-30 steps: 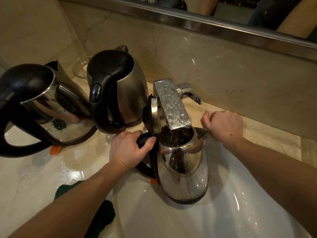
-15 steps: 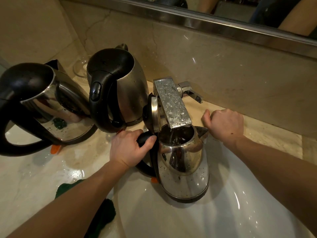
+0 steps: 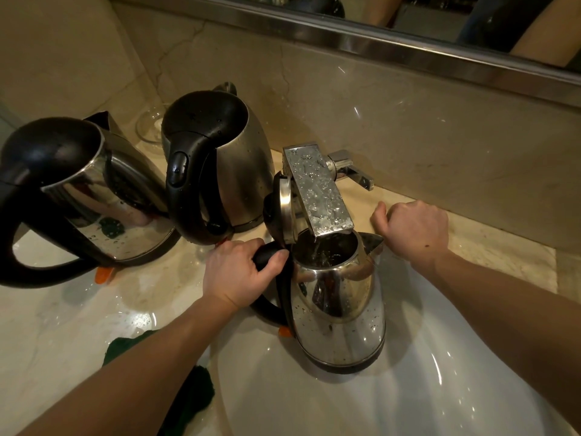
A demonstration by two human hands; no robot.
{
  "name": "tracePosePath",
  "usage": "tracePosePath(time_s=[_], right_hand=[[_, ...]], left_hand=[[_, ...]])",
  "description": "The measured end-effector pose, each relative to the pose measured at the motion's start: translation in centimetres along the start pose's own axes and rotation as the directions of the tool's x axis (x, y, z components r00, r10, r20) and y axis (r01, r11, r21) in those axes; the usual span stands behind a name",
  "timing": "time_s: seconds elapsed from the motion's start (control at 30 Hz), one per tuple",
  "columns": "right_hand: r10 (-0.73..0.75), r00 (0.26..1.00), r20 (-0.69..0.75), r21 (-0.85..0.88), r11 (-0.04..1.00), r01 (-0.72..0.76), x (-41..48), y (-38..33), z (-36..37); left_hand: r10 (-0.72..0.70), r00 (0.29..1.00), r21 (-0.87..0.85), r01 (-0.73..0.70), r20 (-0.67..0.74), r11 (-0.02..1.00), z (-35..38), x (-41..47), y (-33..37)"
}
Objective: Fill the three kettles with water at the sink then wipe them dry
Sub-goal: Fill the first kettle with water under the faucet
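A shiny steel kettle (image 3: pixel 341 313) stands in the white sink (image 3: pixel 440 398) with its lid flipped open, right under the square chrome faucet spout (image 3: pixel 317 190). Water runs into it. My left hand (image 3: pixel 237 273) grips its black handle. My right hand (image 3: pixel 413 229) rests as a curled fist on the counter beside the kettle's spout, holding nothing. Two more steel kettles with black lids stand on the counter: one at far left (image 3: pixel 81 196), one behind my left hand (image 3: pixel 217 162).
The faucet lever (image 3: pixel 355 173) sticks out to the right of the spout. A dark green cloth (image 3: pixel 188 394) lies on the wet marble counter (image 3: pixel 56 335) under my left forearm. A glass dish (image 3: pixel 149 125) sits at the back wall. A mirror runs above.
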State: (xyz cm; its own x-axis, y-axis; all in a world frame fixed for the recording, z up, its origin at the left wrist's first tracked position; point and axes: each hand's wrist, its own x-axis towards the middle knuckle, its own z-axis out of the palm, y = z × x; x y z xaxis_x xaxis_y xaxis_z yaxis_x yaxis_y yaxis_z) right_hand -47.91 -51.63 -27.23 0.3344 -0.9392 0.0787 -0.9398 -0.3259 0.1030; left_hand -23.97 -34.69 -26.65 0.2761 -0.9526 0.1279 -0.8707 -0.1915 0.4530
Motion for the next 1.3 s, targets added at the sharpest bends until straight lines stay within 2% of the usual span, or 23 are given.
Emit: tracePosePath(time_s=[1.3], right_hand=[[0.025,1.0,-0.007,-0.022,0.999,-0.025,-0.18,-0.23,-0.5]], left_hand=[[-0.014,1.0,0.023,0.013,0.021,1.0,0.17,0.09,-0.18]])
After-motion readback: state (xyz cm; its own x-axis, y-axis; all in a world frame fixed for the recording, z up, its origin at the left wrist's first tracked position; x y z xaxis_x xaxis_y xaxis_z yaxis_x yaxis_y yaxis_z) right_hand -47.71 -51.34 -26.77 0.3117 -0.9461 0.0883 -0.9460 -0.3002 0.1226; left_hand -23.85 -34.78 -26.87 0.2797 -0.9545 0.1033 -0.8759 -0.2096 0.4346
